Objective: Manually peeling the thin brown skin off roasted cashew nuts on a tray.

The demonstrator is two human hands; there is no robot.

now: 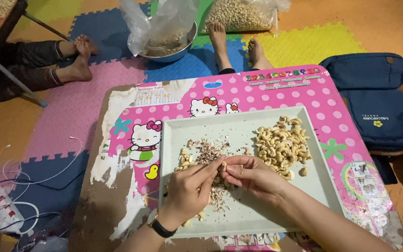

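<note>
From the head view we see both hands meeting over the tray [173, 140], a pale square one that sits on a pink cartoon-printed table [276, 91]. Our left hand [187, 191], a dark watch [160, 227] at its wrist, and our right hand [253, 176] pinch one cashew [222, 165] between their fingertips, both hands closed on it, near the tray's middle. We judge it is held up off the tray floor so the thin skin can be rubbed away and fall below.

That reading fits the layout. Brown skin flakes [208, 151] lie scattered just under and behind the hands, toward the tray's left half. A pile [281, 144] of pale, curved, clean-looking nuts is heaped in the tray's right rear part, kept apart from the flakes. The held nut looks pale tan; whether skin clings to it we cannot tell.

Beyond the tray, on the foam mat floor, stand a metal bowl [185, 49] with a plastic bag in it and a clear sack [239, 16] of nuts. Another person's feet [78, 58] rest left of the bowl. A blue bag [378, 102] lies right of the tray.
</note>
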